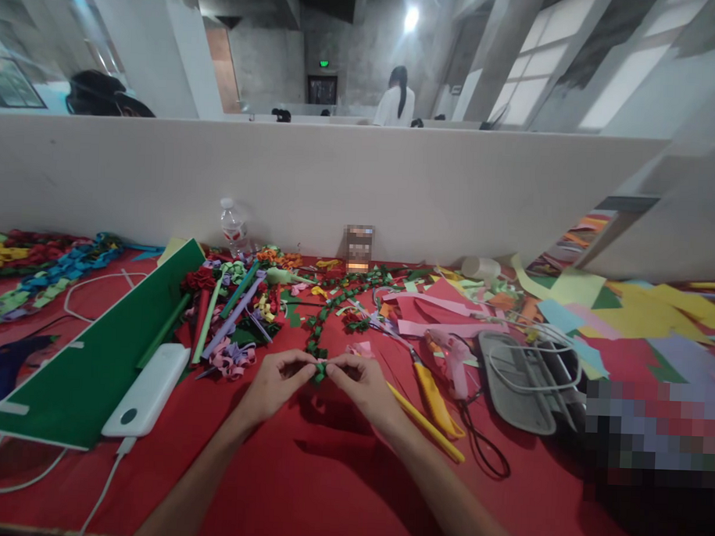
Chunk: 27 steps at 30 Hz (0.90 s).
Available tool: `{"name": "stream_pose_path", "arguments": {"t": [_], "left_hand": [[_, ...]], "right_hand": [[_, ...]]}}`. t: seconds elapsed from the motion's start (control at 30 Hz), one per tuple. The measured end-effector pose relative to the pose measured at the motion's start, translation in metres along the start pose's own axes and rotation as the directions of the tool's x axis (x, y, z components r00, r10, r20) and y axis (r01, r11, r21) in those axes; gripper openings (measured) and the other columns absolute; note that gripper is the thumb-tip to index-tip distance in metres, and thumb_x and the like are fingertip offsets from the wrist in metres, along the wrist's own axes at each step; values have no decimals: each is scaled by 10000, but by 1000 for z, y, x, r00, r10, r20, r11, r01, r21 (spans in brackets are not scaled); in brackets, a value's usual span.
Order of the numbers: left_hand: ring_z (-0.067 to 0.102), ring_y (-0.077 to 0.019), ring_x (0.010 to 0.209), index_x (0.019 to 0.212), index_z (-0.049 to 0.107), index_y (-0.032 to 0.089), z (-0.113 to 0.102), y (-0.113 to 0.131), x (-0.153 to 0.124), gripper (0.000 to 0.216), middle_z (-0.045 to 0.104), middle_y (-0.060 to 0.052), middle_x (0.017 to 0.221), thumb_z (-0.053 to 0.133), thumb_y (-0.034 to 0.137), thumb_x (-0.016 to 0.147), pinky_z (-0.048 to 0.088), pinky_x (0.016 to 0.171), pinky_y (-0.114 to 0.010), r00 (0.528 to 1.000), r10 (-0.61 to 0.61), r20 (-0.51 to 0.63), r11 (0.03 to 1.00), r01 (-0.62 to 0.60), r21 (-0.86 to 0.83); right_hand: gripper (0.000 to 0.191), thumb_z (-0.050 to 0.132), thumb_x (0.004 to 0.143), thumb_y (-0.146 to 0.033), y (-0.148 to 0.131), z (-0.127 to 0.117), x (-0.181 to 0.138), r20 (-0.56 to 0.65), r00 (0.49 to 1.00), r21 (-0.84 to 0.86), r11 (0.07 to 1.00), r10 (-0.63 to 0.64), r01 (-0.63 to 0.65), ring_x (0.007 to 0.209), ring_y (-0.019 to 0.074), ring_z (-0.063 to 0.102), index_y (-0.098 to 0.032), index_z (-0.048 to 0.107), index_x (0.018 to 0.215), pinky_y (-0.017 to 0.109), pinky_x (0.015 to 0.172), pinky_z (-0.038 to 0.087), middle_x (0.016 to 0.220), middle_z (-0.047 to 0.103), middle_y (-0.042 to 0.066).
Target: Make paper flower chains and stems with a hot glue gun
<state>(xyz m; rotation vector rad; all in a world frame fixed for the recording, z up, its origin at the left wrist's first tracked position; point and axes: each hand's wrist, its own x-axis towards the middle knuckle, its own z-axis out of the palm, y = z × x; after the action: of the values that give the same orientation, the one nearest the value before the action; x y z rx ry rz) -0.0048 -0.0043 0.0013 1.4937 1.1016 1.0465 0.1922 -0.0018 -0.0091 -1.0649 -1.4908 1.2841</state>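
Green paper chain (pixel 318 343), head view: near end is pinched between both hands at table centre, and the rest trails away across the red tablecloth (pixel 303 485) toward the partition wall.

Left hand (pixel 271 386): thumb and fingertips closed on the chain's end.

Right hand (pixel 362 384): same pinch from the other side, fingertips almost meeting the left's.

I note a white power bank (pixel 147 390) at the edge of a green board (pixel 90 364) on the left. A yellow-handled knife (pixel 436 401) lies just right of the right hand.
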Motion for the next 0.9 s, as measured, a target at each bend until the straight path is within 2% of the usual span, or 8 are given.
{"name": "stream_pose_path", "arguments": {"t": [0.2,0.33,0.43,0.57,0.73,0.8,0.9], "left_hand": [[643,-174,760,880,744,146,1,-1,0,257,732,-51,823,668,391,864,507,723,-260,1000,5,6,1000,-5,26],[645,-174,763,874,736,138,2,-3,0,265,728,-53,819,681,396,855,511,731,-264,1000,0,5,1000,0,-3],[654,-171,777,896,735,141,2,-3,1,250,734,-52,839,698,384,849,515,740,-262,1000,-8,15,999,9,-44],[659,-161,794,913,726,152,3,-5,1,214,731,-40,853,715,356,848,516,749,-252,1000,2,22,997,0,-82],[696,-182,883,971,732,168,1,-9,2,202,760,-57,947,732,323,842,539,821,-276,999,31,30,992,-27,-125],[707,-189,883,963,740,167,0,-8,2,204,770,-63,948,745,322,830,549,824,-283,999,39,25,991,-36,-129],[718,-191,864,928,748,168,-1,-6,1,193,780,-63,925,766,315,805,560,812,-281,999,42,6,990,-41,-134]], "right_hand": [[308,710,834,-467,-3,3,1,-6,1000,46,999,7,-6,663,151,610,-162,752,834,259,639,455,743,718,25],[304,700,849,-467,-4,3,1,-2,1000,39,999,7,-7,651,139,576,-166,743,827,253,632,431,722,687,11],[323,677,874,-485,-3,4,0,31,999,44,999,7,-9,710,155,597,-169,745,863,267,683,443,779,704,24],[367,719,835,-531,-4,4,-1,69,998,84,996,1,-7,779,177,607,-172,739,912,283,731,444,851,712,36],[500,607,896,-620,-9,3,-3,83,995,136,988,60,-71,583,103,396,-167,622,685,244,570,301,609,483,-39],[501,624,882,-628,-10,2,-3,122,990,154,984,68,-87,582,98,361,-166,610,690,242,553,262,612,449,-47],[444,671,861,-609,-13,0,-4,178,981,166,980,77,-107,590,93,355,-166,672,826,232,548,257,649,457,-51]]}}
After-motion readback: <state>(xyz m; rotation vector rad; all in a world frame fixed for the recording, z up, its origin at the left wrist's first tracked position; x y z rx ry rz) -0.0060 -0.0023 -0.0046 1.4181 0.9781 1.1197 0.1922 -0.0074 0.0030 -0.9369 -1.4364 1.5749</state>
